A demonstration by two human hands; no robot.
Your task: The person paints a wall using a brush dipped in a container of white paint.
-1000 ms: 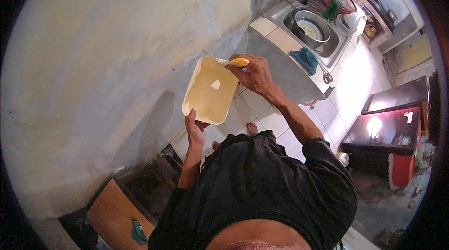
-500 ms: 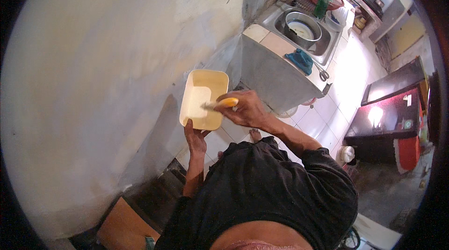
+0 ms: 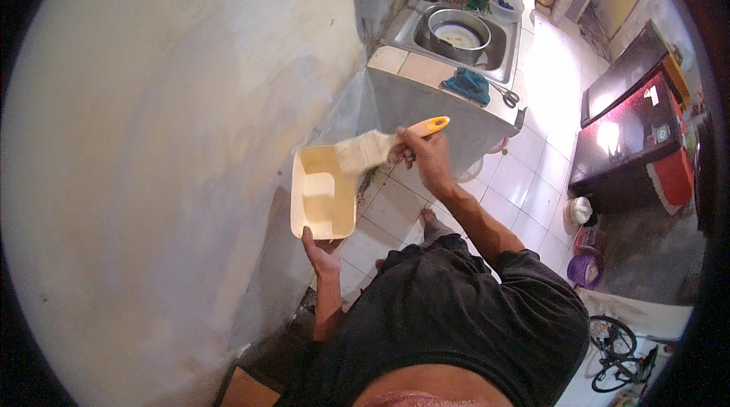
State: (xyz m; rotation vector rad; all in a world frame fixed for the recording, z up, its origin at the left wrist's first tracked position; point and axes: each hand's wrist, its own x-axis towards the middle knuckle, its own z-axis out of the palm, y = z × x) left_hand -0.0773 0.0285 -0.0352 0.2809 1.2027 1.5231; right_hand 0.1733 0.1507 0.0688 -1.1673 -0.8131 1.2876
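My left hand [image 3: 322, 256] grips the near end of a pale yellow rectangular tub [image 3: 349, 217], thumb over its rim. Cream paint seems to lie in the bottom, though its depth is unclear. In my right hand [image 3: 426, 156] is a wide paintbrush [image 3: 366, 151] with a yellow-orange handle, held near its ferrule. The bristles are coated in cream and sit over the tub's far right corner; whether they touch the rim I cannot tell. To the left rises a wall [image 3: 190, 141] with patchy cream and grey-blue colour.
Ahead on the right, a tiled counter holds a steel sink [image 3: 498, 65] with a metal pot [image 3: 458, 33] in it. A teal cloth [image 3: 468, 85] and scissors [image 3: 508, 95] lie at its near edge. A dark glossy cabinet [image 3: 620, 137] stands right; a cardboard piece [image 3: 247, 390] lies lower left.
The brush has come up out of the tub, and its bristles now show above the rim. My right hand moved up and right; the tub shifted slightly nearer. The whole view has turned.
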